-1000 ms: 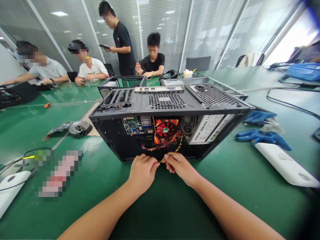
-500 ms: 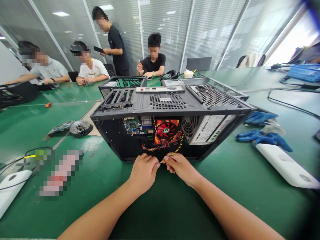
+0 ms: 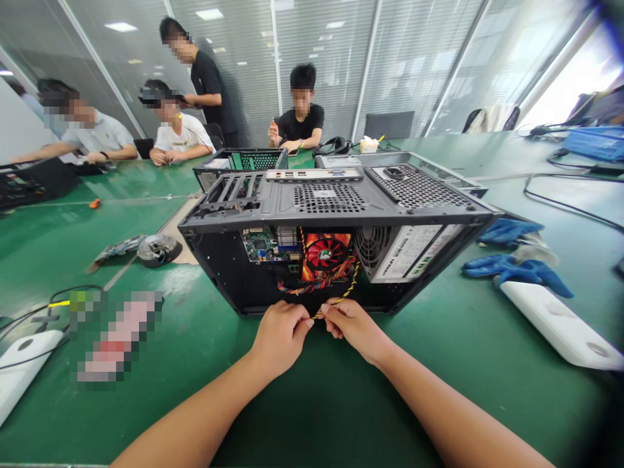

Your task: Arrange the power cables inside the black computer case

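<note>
Matt metal case on a glossy green table

The computer case is matt grey perforated metal; the table looks smooth and shiny; the gloves look like blue rubber.

Both hands, the left hand and right hand, pinch a twisted yellow-and-black cable just before the open black metal computer case on the green desk.

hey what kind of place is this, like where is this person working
Probably an office room used as a computer workshop: an open computer case lies on a long green table, other people sit with parts, and glass walls with blinds stand behind.
</note>
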`<state>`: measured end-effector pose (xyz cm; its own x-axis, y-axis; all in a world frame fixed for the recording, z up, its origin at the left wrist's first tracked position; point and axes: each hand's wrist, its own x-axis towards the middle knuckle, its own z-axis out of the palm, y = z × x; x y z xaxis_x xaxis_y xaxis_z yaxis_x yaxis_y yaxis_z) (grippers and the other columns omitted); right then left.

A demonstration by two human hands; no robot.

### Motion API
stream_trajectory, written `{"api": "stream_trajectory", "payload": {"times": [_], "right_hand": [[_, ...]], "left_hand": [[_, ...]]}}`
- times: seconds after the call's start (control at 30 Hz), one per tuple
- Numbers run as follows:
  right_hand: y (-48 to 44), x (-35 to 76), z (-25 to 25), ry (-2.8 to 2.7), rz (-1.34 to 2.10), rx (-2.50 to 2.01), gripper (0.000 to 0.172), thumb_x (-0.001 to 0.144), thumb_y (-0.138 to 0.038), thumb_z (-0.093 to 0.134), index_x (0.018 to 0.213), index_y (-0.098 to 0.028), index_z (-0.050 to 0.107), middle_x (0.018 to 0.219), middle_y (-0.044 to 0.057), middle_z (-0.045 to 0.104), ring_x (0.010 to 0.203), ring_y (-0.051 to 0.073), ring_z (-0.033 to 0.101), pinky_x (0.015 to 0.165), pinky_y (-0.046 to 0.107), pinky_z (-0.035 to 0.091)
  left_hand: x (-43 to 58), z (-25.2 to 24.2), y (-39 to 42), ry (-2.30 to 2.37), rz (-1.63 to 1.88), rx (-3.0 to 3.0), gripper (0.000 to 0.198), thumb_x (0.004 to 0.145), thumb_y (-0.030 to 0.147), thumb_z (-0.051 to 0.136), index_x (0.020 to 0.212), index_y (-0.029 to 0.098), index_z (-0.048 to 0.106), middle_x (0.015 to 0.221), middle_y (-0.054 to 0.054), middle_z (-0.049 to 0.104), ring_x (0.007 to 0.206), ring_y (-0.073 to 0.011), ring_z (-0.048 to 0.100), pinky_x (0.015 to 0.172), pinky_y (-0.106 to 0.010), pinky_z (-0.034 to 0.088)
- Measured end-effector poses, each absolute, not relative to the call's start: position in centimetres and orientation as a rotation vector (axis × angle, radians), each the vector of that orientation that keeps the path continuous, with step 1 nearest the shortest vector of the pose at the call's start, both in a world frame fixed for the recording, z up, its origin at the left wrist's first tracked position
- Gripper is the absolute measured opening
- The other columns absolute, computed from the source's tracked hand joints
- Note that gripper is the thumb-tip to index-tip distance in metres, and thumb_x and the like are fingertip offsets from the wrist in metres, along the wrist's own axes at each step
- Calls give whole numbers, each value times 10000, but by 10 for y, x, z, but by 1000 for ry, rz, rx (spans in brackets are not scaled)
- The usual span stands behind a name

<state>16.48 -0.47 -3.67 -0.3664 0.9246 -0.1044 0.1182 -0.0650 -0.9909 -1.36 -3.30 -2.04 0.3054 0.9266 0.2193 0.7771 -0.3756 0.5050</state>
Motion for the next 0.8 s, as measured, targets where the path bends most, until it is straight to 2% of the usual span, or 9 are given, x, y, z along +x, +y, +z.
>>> {"api": "stream_trajectory", "payload": {"times": [0.17,0.4,0.6,0.8], "right_hand": [[-5,164,-38,-1505,1511,-1190,395,870,-482,521,641,-165,568,534,-24,494,458,89,454,471,236,344],[-4,166,-40,-1573,1460,-1131,467,883,-472,515,529,-168,524,582,-5,502,481,80,453,488,238,356],[-4,166,-38,-1550,1476,-1101,470,877,-476,522,524,-165,530,596,-1,503,493,82,451,497,241,355],[-5,164,-37,-1468,1526,-1141,464,855,-511,548,542,-169,535,521,-22,474,460,83,431,477,238,334]], "left_hand": [[-13,-21,-35,1559,673,2335,154,903,215,521,777,187,607,721,-15,623,717,-168,523,692,-289,381],[-13,-21,-33,1520,623,2217,176,910,209,481,802,180,617,740,-11,615,690,-142,548,648,-256,368],[-13,-21,-32,1414,681,1986,203,889,235,501,728,169,605,592,32,565,535,-94,482,547,-217,319],[-14,-21,-34,1487,751,2108,160,875,233,526,749,175,606,648,18,581,581,-103,496,587,-225,335]]}}
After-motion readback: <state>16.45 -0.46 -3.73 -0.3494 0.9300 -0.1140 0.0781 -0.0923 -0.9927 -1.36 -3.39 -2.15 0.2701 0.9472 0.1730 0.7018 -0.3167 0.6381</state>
